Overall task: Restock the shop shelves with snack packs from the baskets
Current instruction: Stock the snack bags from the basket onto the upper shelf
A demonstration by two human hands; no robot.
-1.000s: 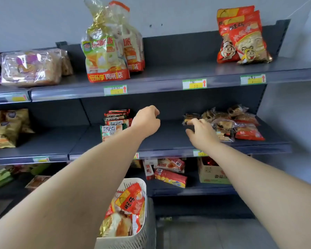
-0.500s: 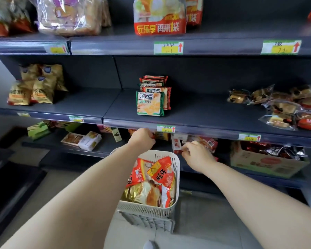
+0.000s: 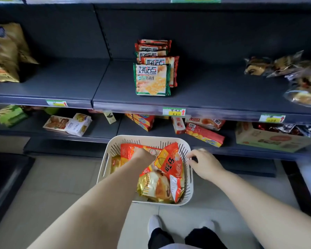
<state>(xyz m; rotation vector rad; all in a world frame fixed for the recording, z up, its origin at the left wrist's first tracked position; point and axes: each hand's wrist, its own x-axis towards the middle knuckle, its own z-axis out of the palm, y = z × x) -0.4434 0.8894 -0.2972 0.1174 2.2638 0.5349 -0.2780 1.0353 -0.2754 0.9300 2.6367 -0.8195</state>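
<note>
A white slatted basket (image 3: 104,159) stands on the floor in front of the shelves. It holds red snack packs (image 3: 171,162) and a gold pack (image 3: 156,187). My left hand (image 3: 144,156) is down inside the basket on a red pack (image 3: 128,151), its fingers curled under and hidden among the packs. My right hand (image 3: 205,164) hovers at the basket's right rim with loosely curled fingers and holds nothing. The middle shelf (image 3: 205,90) carries a row of green and red biscuit packs (image 3: 152,79).
Clear-wrapped pastries (image 3: 294,72) lie at the shelf's right end, gold bags (image 3: 5,54) at its left. The lower shelf holds red boxes (image 3: 204,134), a white box (image 3: 68,124) and an open carton (image 3: 273,137). My feet (image 3: 180,234) stand just behind the basket.
Both hands have dropped from the middle shelf to the basket. The left went into the packs and the right reached the rim. My view tilted downward.
</note>
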